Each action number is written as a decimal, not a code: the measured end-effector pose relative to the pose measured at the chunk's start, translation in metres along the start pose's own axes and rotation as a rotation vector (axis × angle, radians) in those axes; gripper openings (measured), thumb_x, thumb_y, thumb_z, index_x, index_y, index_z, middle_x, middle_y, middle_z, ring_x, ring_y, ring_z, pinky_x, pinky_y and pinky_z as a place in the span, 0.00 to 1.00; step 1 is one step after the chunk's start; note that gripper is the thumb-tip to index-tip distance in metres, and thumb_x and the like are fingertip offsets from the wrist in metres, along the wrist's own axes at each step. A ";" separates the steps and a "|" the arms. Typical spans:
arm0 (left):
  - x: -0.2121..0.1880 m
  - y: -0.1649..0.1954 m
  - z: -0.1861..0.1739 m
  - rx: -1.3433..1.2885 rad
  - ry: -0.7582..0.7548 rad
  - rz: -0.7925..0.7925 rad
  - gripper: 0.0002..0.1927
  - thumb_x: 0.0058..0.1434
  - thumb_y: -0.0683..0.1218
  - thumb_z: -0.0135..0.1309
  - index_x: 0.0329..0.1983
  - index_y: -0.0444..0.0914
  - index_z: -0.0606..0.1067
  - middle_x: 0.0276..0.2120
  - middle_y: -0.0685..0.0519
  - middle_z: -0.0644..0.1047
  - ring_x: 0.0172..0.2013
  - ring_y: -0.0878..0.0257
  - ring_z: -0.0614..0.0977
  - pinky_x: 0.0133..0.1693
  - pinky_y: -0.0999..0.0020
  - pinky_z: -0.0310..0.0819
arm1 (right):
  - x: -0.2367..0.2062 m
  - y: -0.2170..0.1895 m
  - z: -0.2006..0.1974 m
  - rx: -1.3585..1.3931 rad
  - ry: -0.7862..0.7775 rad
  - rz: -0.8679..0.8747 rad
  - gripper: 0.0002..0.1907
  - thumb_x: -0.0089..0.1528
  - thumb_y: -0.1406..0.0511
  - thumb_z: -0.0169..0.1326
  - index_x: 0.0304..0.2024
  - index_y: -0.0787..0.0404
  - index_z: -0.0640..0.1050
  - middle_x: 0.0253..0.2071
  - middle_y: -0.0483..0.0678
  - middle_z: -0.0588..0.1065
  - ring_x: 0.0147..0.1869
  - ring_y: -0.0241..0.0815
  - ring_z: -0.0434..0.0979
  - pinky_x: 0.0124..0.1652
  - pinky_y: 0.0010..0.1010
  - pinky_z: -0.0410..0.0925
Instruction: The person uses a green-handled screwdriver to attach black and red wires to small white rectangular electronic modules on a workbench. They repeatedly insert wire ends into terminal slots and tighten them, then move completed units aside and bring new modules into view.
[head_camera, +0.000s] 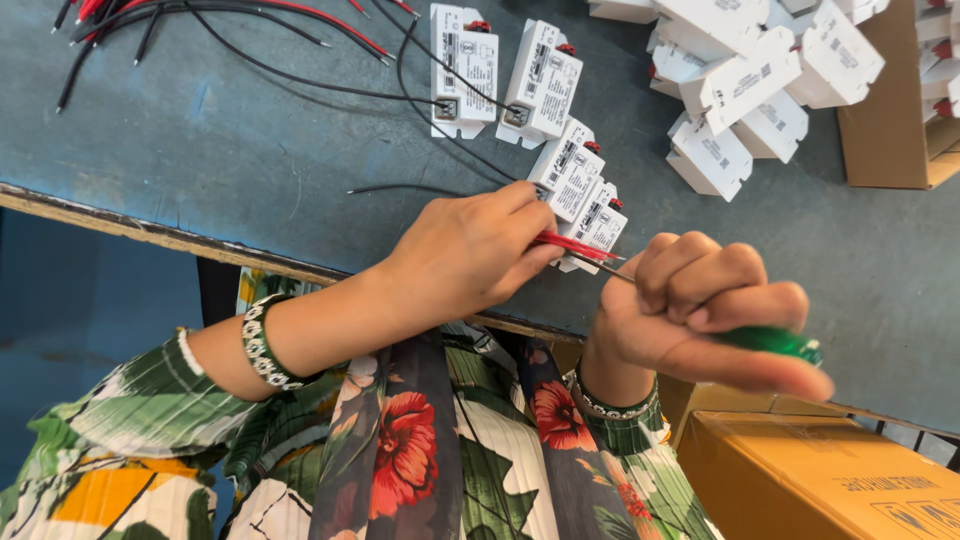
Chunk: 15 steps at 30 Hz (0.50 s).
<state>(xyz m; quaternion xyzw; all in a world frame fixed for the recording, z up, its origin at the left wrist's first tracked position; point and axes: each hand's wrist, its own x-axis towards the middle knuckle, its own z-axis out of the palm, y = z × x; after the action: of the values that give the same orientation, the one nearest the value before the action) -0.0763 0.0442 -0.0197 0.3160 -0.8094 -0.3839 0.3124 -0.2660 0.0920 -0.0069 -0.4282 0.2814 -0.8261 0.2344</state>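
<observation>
My left hand (470, 255) pinches a red wire (575, 245) against a small white module (598, 222) at the near edge of the blue-grey table (250, 150). My right hand (700, 310) is closed around a green-handled screwdriver (775, 342); its thin metal shaft (605, 268) points at the same module. Three more white modules (545, 85) lie in a row behind it, with black wires (300, 80) running out of them to the left.
A heap of several white modules (750, 80) lies at the back right beside an open cardboard box (895, 130). Red and black wires (150, 20) bundle at the back left. Another cardboard box (820, 480) stands below the table edge at right.
</observation>
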 end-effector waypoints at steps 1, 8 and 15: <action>-0.001 -0.001 -0.003 -0.035 -0.001 -0.013 0.09 0.66 0.48 0.59 0.38 0.38 0.74 0.34 0.49 0.75 0.32 0.49 0.81 0.31 0.55 0.74 | 0.004 -0.002 0.000 0.027 0.024 0.023 0.39 0.64 0.31 0.27 0.27 0.58 0.56 0.16 0.44 0.52 0.13 0.31 0.42 0.12 0.22 0.42; -0.008 -0.010 -0.042 0.022 0.118 -0.006 0.06 0.70 0.45 0.57 0.43 0.38 0.77 0.34 0.50 0.76 0.34 0.48 0.81 0.33 0.55 0.74 | 0.010 -0.001 0.006 0.065 0.009 0.020 0.38 0.66 0.33 0.28 0.26 0.57 0.55 0.17 0.44 0.52 0.13 0.30 0.42 0.11 0.22 0.42; -0.002 -0.003 -0.063 0.132 0.192 0.053 0.06 0.66 0.46 0.62 0.41 0.39 0.80 0.37 0.52 0.74 0.34 0.54 0.81 0.33 0.58 0.74 | 0.014 0.001 -0.004 -0.351 -0.050 -0.128 0.36 0.68 0.35 0.33 0.28 0.59 0.56 0.20 0.44 0.53 0.13 0.29 0.43 0.11 0.20 0.42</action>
<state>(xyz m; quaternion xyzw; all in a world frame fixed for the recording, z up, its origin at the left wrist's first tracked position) -0.0271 0.0175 0.0098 0.3497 -0.8075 -0.2892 0.3769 -0.2765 0.0837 -0.0010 -0.5001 0.3875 -0.7665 0.1102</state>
